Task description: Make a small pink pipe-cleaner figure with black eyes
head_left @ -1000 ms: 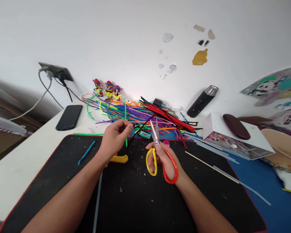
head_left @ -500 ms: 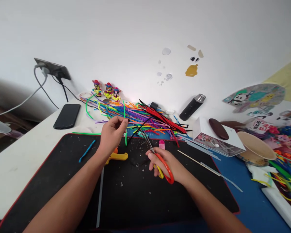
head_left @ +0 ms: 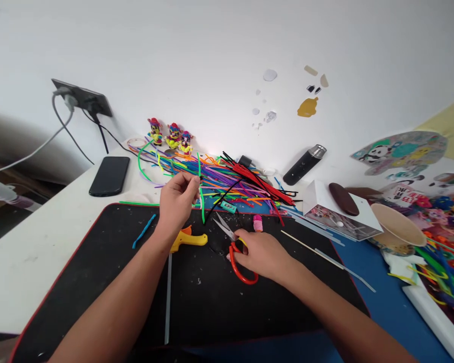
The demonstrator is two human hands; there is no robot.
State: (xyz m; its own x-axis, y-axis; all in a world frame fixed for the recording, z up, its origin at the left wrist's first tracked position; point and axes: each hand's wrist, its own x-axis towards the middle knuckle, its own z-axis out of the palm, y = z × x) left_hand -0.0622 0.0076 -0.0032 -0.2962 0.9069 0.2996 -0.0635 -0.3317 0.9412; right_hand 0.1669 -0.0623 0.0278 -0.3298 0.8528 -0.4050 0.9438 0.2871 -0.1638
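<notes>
left hand (head_left: 177, 199), centre-left of frame, was pinched on what looked like a small dark bit (head_left: 201, 177), right hand (head_left: 263, 252) curled round mid-frame scissors (head_left: 230, 233), blades parted, so safe handling meant keeping left fingertips clear.

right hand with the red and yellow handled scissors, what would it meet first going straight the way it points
Probably the thin black fuzzy stem, just past the tips of the scissors, though depth there is unclear.
</notes>
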